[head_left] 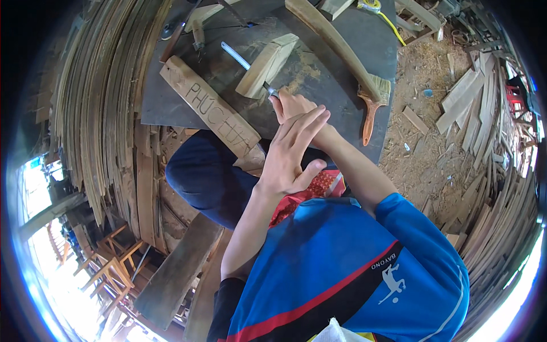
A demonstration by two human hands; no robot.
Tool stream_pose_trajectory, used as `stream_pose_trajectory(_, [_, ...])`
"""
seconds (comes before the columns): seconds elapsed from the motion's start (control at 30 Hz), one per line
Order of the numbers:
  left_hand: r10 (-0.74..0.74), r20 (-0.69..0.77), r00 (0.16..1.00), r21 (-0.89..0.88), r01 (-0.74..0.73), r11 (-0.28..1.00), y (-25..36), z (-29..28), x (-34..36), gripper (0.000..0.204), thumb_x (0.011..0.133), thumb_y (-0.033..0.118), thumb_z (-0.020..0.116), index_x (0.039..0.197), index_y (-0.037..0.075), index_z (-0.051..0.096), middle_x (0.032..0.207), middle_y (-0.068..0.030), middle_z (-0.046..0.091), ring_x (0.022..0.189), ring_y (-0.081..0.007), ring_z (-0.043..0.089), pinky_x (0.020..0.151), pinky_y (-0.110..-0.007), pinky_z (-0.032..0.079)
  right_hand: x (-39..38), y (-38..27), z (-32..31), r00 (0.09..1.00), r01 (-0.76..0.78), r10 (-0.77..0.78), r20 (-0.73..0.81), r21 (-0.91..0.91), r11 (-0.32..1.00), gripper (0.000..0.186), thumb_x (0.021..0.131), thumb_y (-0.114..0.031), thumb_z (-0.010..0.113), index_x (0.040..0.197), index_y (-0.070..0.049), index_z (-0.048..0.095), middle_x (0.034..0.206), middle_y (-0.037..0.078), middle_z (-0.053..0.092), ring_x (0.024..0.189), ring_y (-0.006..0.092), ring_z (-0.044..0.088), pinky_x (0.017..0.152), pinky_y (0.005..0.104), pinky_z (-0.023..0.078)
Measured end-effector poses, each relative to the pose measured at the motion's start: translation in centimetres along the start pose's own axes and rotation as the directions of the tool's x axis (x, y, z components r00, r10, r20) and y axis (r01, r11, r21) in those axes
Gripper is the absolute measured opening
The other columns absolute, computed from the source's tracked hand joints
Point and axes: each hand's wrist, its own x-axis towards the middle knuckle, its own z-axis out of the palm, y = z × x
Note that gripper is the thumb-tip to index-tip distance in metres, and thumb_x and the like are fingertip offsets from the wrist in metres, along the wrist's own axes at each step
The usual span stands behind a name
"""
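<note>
My left hand [293,148] lies across my right hand and wrist, its fingers stretched out and thumb apart. Beneath it, my right hand [288,105] is closed round the dark end of a narrow metal tool [269,88], whose light, marked strip [233,55] shows on the far side of a pale wooden block [268,65]; where they cross is hidden. A board with carved lettering [208,105] lies diagonally on the dark tabletop [319,62] to the left. To the right lie a long curved wooden piece [330,45] and a wide paintbrush [370,114].
A yellow tape measure [370,7] and small tools [199,34] lie at the table's far side. Stacked planks [97,97] line the left. Offcuts [467,102] and shavings cover the floor [416,165] at right. Wooden chairs [117,259] stand lower left.
</note>
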Motion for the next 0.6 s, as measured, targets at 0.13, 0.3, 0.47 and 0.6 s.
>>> stream_pose_trajectory(0.13, [-0.077, -0.033, 0.996, -0.282, 0.065, 0.957, 0.7, -0.6, -0.8, 0.071, 0.100, 0.055, 0.041, 0.141, -0.002, 0.047, 0.138, -0.0251, 0.054, 0.119, -0.0358, 0.057, 0.090, -0.046, 0.050, 0.2, 0.4, 0.8, 0.999, 0.027, -0.028, -0.047, -0.017, 0.999, 0.036, 0.102, -0.032, 0.049, 0.091, 0.001, 0.057, 0.071, 0.023, 0.066, 0.067, 0.0453, 0.066, 0.058, 0.0533, 0.053])
stream_pose_trajectory(0.3, [-0.477, -0.212, 0.853, -0.805, 0.124, 0.580, -1.1, -4.0, -1.9, 0.074, 0.102, 0.060, 0.032, 0.140, -0.003, 0.045, 0.133, -0.0176, 0.057, 0.103, -0.0231, 0.060, 0.072, -0.037, 0.049, 0.0, 0.5, 0.6, 0.996, 0.065, -0.064, -0.055, 0.010, 0.998, 0.035, 0.103, -0.033, 0.047, 0.093, -0.001, 0.055, 0.074, 0.024, 0.066, 0.073, 0.0470, 0.065, 0.063, 0.0563, 0.051])
stream_pose_trajectory(0.47, [-0.810, -0.276, 0.517, -0.907, 0.138, 0.397, -1.4, -6.9, 0.7, 0.066, 0.103, 0.054, 0.036, 0.139, -0.001, 0.046, 0.123, -0.0103, 0.059, 0.096, -0.0211, 0.056, 0.078, -0.033, 0.045, 0.1, -0.1, 0.1, 0.999, 0.040, -0.040, -0.010, -0.010, 0.999, 0.035, 0.102, -0.030, 0.047, 0.090, 0.001, 0.057, 0.075, 0.025, 0.067, 0.073, 0.0447, 0.067, 0.066, 0.0552, 0.053])
stream_pose_trajectory(0.6, [-0.840, -0.235, 0.489, -0.960, 0.021, 0.281, -2.9, -8.5, 1.0, 0.055, 0.103, 0.045, 0.043, 0.134, 0.000, 0.048, 0.115, -0.0077, 0.060, 0.095, -0.0202, 0.054, 0.083, -0.032, 0.043, 0.2, -0.1, 0.1, 0.999, 0.051, -0.052, -0.003, -0.026, 0.998, 0.035, 0.103, -0.031, 0.046, 0.091, 0.001, 0.057, 0.075, 0.025, 0.066, 0.073, 0.0453, 0.067, 0.066, 0.0559, 0.052])
